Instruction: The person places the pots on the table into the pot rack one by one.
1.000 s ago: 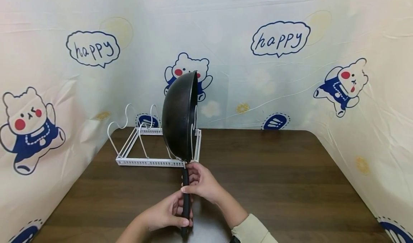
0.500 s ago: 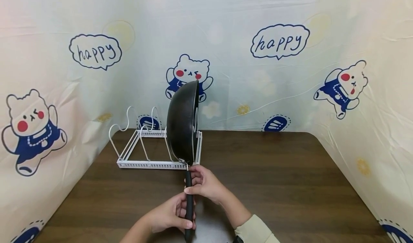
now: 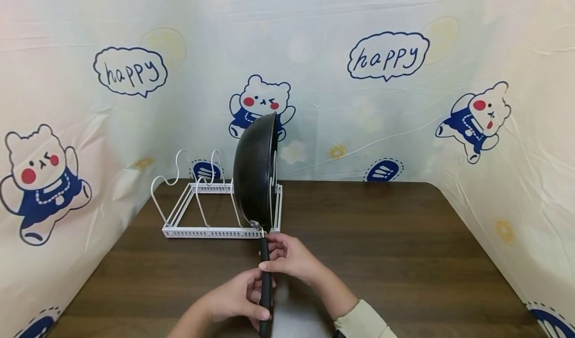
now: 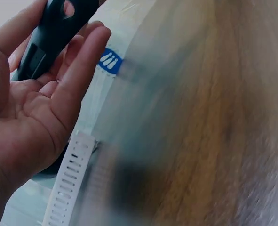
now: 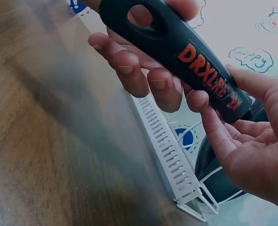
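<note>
A black wok (image 3: 254, 173) stands on its edge at the right end of a white wire rack (image 3: 215, 232), its rounded underside facing left and its rim toward the right. Its black handle (image 3: 265, 298) points toward the person. Near the handle's end, my left hand (image 3: 235, 298) grips it with the thumb on top. Closer to the wok's body, my right hand (image 3: 292, 260) pinches the handle between thumb and fingers. Orange lettering shows on the handle (image 5: 195, 59) in the right wrist view, with fingers of both hands around it.
Curved wire dividers (image 3: 199, 200) rise from the rack to the left of the wok. The brown wooden table (image 3: 382, 248) stretches to the right. A printed cloth (image 3: 323, 113) with bear drawings hangs behind and along both sides.
The wok has come down and shifted slightly right, settling lower against the rack. Both hands have moved down and a little right with the handle, keeping their hold.
</note>
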Motion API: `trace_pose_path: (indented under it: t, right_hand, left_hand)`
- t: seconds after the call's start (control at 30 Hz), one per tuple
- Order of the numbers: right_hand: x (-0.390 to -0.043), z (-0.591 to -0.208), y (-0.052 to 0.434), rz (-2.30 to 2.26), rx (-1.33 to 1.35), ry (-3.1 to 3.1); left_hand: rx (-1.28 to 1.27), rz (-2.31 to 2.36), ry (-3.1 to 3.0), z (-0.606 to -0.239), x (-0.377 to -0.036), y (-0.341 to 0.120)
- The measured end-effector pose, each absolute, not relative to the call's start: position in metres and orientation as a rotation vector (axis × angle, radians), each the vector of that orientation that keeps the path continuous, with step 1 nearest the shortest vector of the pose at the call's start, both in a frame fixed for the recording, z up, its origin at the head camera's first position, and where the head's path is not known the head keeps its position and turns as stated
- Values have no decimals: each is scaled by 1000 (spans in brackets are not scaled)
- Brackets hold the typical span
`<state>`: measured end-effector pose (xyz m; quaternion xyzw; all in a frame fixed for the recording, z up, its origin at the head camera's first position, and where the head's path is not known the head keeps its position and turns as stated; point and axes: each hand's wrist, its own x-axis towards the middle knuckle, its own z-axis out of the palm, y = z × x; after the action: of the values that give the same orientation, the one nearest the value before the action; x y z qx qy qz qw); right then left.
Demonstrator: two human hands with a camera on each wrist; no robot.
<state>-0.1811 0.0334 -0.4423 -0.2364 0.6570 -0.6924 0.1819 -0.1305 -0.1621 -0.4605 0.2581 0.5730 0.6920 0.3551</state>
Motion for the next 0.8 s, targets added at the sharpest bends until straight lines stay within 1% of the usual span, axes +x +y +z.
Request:
trace_pose_path:
  t: [0.33,0.5,0.8]
  right_hand:
    - [-181,-442,43,-1937,-677,1926]
    - [-182,-442,56,-1955,-654,2031]
    - [-184,-442,78,-2157,-468,2112]
  left_hand:
    - [729,1787,1537,-459,-137,-171]
    - [686,1825,1791,-454,-139,-174]
    - [617,1797,2330,-451,-142,-174]
